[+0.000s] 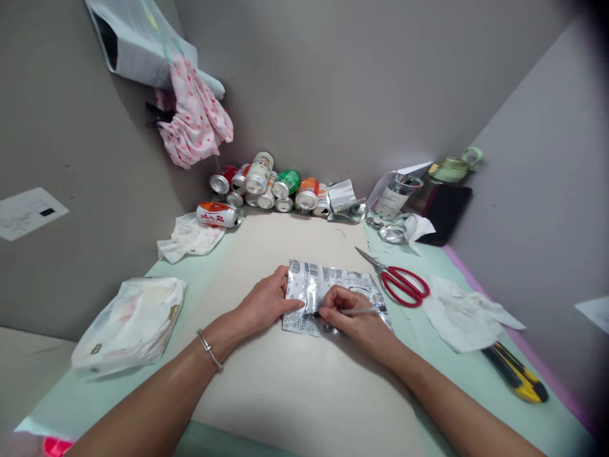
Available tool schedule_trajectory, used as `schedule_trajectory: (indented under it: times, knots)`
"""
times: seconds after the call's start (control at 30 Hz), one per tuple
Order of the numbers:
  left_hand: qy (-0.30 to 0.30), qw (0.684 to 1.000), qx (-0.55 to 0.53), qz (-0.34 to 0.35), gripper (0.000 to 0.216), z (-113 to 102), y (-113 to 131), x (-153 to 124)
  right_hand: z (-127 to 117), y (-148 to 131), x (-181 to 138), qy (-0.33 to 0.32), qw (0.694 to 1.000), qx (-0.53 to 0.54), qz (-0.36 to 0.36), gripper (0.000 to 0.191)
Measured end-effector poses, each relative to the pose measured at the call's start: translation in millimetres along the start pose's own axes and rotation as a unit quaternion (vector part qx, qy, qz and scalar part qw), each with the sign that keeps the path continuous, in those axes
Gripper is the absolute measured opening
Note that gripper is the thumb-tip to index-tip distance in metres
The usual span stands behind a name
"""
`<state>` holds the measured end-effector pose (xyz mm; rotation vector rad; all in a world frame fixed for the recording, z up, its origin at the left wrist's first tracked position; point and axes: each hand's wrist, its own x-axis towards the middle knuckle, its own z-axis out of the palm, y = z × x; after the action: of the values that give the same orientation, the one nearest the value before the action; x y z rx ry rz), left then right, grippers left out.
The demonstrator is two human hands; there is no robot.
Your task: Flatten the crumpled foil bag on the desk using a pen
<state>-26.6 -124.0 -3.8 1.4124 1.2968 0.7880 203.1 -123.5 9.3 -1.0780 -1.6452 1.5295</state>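
In the middle of the desk lies a flat, shiny silver metal sheet (pixel 349 279) with printed lettering and a barcode. My left hand (pixel 266 298) holds its left edge, thumb on top and the other fingers curled at the rim. A thin, clear-barrelled pen (pixel 356 311) is pinched in my right hand (pixel 354 314), its dark tip against the lower middle of the sheet. Just right of the sheet rest red-handled scissors (pixel 404 285), blades spread slightly and pointing up-left. Under both hands is a pale board (pixel 266 381).
Several drink cans (pixel 285 184) are piled along the back wall, with an orange-and-white can (pixel 219 214) on its side nearby. A tissue pack (pixel 130 324) sits at left. Crumpled tissue (pixel 461 314), a yellow-black utility knife (pixel 518 374), a pen cup (pixel 397 197) and a phone (pixel 447 212) occupy the right.
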Motion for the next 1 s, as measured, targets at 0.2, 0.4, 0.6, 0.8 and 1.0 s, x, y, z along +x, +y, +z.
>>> schedule_trajectory:
  times: [0.2,0.4,0.6,0.8,1.0]
  knots:
    - [0.003,1.000,-0.005,0.004,0.043,0.3,-2.1,0.9,2.7,0.1,-0.1,-0.001,1.000,-0.021,-0.004,0.021]
    - [0.002,1.000,-0.006,0.007,0.045,0.6,-4.6,1.8,3.3,-2.2,0.7,0.006,1.000,-0.027,-0.005,0.023]
    - [0.000,1.000,-0.002,0.007,0.045,0.9,-5.2,1.9,3.5,-3.5,0.7,0.012,1.000,-0.026,-0.001,0.024]
    - [0.001,1.000,0.002,0.008,0.044,0.3,-4.6,0.8,3.9,-3.7,1.0,0.013,1.000,-0.027,0.004,0.025]
    - [0.005,1.000,0.003,0.007,0.043,0.8,-3.0,-0.2,4.9,-4.3,0.8,0.009,0.999,-0.032,0.004,0.024]
